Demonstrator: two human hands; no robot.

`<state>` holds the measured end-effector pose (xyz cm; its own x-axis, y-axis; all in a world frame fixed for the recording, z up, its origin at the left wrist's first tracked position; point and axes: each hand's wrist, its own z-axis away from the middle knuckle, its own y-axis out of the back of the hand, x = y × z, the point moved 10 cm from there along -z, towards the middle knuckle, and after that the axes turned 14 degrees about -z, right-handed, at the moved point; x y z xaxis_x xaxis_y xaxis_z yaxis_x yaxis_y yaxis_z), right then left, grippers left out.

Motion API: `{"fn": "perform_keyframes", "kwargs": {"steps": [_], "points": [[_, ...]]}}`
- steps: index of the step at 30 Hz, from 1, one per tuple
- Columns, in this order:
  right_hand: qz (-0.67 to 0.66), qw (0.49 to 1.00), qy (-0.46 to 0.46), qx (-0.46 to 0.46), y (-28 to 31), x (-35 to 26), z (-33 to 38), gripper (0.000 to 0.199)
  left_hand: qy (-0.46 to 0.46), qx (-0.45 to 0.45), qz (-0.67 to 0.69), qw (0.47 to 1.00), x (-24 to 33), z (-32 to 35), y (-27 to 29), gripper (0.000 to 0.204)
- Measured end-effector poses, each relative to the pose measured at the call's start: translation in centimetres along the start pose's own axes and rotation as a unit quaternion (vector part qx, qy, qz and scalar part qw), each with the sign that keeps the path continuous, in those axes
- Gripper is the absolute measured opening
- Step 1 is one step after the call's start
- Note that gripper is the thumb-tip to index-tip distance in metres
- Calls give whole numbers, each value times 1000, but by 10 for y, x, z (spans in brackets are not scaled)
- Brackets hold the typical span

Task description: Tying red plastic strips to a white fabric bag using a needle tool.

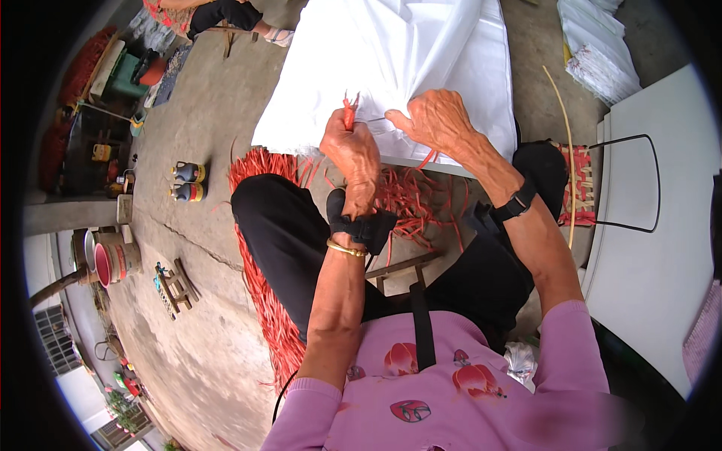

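Note:
A white woven plastic sheet [331,71] lies spread in front of my knees, and its folds run toward my right hand. My left hand [352,154] is closed around a small bundle of red plastic strips [349,114], whose loose ends stick up above the fist. Just to its right, my right hand [440,124] is closed over the sheet with its thumb pointing left. A thin dark line shows between the two hands; whether it is a thread or a needle I cannot tell. What the right fingers grip is hidden.
Long red strips [259,301] lie heaped beside my left leg, with more red strips [410,203] between my knees. Two dark bottles [188,183] and a small wooden stool [177,287] stand to the left. A white panel [639,233] rises at right. Another person's leg [233,15] shows far left.

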<state>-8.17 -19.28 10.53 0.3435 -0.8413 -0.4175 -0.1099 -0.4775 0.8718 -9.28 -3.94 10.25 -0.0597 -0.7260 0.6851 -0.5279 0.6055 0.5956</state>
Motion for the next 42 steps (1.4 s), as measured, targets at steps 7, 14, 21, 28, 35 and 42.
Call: {"fn": "perform_keyframes", "kwargs": {"steps": [7,14,21,28,35,42], "points": [[-207,976,-55,43,0,37,-1,38,-16,-222,242,945,46,11,-34,16],[-266,953,-142,44,19,41,0,55,7,-254,182,950,16,27,-14,38],[-241,959,-141,45,26,42,3,52,-96,-196,63,974,35,34,-35,24],[-276,952,-58,121,37,47,0,51,23,-132,106,985,-10,23,-71,7],[-88,990,-58,93,50,30,8,51,410,-154,389,811,-66,43,-88,22],[29,999,-3,32,22,18,8,46,166,-59,195,965,-30,10,-53,14]]}}
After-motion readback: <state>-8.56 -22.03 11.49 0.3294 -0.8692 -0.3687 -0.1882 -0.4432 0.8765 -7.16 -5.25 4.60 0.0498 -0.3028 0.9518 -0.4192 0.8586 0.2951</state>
